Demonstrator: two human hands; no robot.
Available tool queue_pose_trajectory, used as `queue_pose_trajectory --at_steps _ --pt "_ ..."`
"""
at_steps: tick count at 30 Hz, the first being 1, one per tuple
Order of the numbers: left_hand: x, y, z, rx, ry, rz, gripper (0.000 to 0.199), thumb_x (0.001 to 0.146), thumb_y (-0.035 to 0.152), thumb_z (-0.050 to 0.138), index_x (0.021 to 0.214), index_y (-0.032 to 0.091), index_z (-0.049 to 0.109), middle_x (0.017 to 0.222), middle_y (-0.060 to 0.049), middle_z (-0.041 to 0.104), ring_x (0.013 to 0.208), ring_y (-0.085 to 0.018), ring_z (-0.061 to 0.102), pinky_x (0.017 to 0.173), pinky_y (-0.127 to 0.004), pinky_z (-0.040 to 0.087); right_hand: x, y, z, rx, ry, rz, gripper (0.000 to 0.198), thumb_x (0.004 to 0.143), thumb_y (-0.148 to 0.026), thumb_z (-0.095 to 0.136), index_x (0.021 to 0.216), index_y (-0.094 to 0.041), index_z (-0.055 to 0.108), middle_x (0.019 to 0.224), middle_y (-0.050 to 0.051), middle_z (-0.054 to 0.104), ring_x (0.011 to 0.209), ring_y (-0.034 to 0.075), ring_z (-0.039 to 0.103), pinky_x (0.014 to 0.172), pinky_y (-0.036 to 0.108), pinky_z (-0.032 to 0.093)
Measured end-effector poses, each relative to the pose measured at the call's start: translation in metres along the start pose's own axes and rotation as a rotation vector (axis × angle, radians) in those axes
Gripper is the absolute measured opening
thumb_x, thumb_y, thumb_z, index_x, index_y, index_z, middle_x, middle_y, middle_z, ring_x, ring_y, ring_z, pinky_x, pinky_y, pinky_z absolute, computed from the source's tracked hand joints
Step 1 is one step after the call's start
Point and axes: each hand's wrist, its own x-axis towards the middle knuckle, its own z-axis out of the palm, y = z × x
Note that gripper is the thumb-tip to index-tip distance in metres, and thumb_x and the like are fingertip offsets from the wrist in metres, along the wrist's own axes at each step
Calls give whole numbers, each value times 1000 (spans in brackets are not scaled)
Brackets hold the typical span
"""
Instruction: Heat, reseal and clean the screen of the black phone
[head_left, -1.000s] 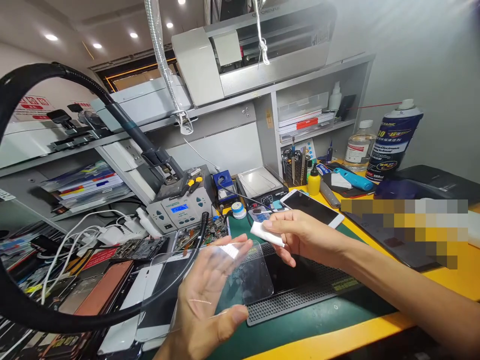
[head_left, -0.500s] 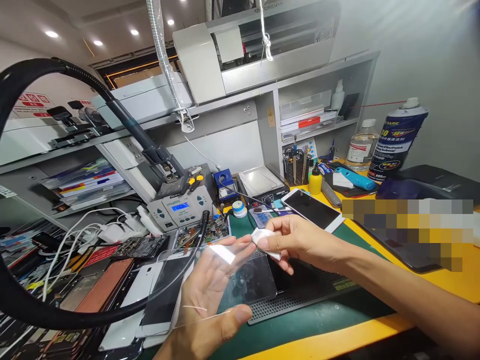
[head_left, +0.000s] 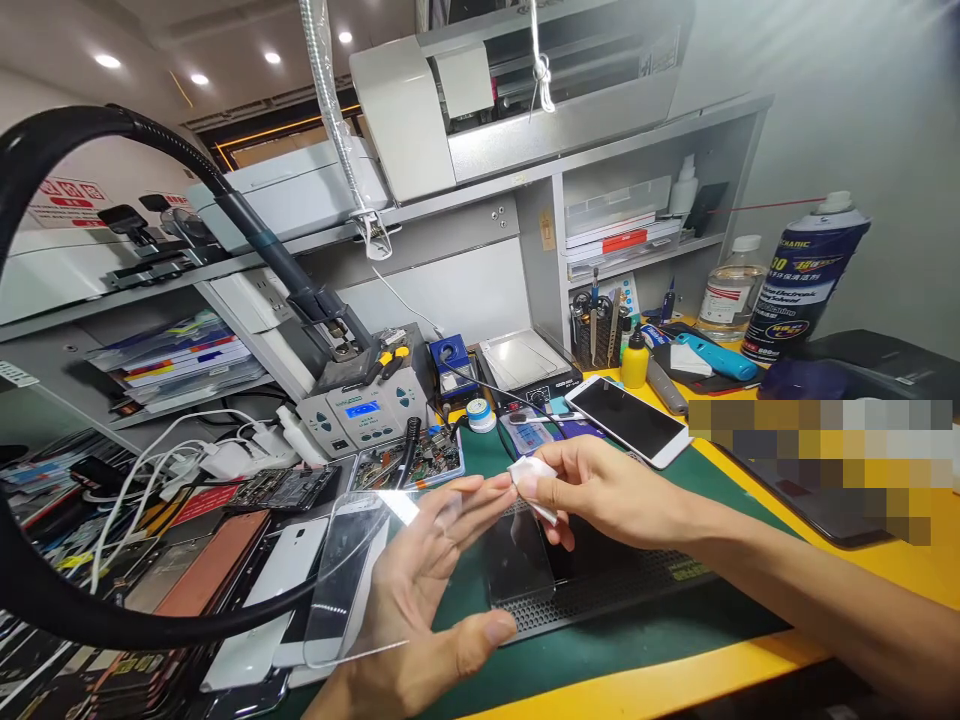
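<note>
My left hand (head_left: 424, 590) is closed around a clear glass panel (head_left: 349, 575) with rounded corners, thumb along the near edge and fingers stretched along the far side. The panel is tilted above the bench. Between the thumb and fingers of my right hand (head_left: 619, 490) is a folded white wipe (head_left: 538, 492), touching the fingertips of my left hand at the panel's far edge. Below my hands a dark flat device (head_left: 596, 555) lies on a black perforated mat (head_left: 544, 612), partly hidden by my right hand.
A green work mat (head_left: 645, 640) covers the yellow bench (head_left: 570, 695). A white phone (head_left: 634, 420) lies behind my right hand. At left are stacked phones (head_left: 217, 565) and a black ring-shaped arm (head_left: 112, 640). A spray can (head_left: 810, 280) stands at right; a rework station (head_left: 367, 410) is behind.
The glass panel has shifted slightly right in view and tilted a little, its outline looking narrower. My right hand with the wipe stays at the same edge.
</note>
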Motion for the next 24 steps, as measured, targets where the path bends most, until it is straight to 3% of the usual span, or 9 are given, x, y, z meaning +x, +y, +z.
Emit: queue_pose_trajectory --at_steps 6,13,24 --pt "-1 2 1 43 -1 1 70 81 28 80 142 32 47 146 -11 58 138 -36 52 121 -58 34 -3 0 6 -53 10 -11 46 93 -61 58 76 -18 54 64 0 62 56 14 59 56 24 49" --pt "-2 0 -4 8 40 -43 74 76 30 84 140 29 49 149 -12 55 138 -36 51 120 -51 38 0 -4 6 114 1 -15 51 89 -65 61 75 -16 56 65 3 66 53 13 62 55 25 50" --pt "-2 5 -1 -1 56 -31 72 76 36 84 139 32 49 150 -11 55 139 -37 50 120 -52 38 -3 -4 -8 320 35 51 39 83 -49 77 72 -14 65 65 3 66 55 10 56 56 22 49"
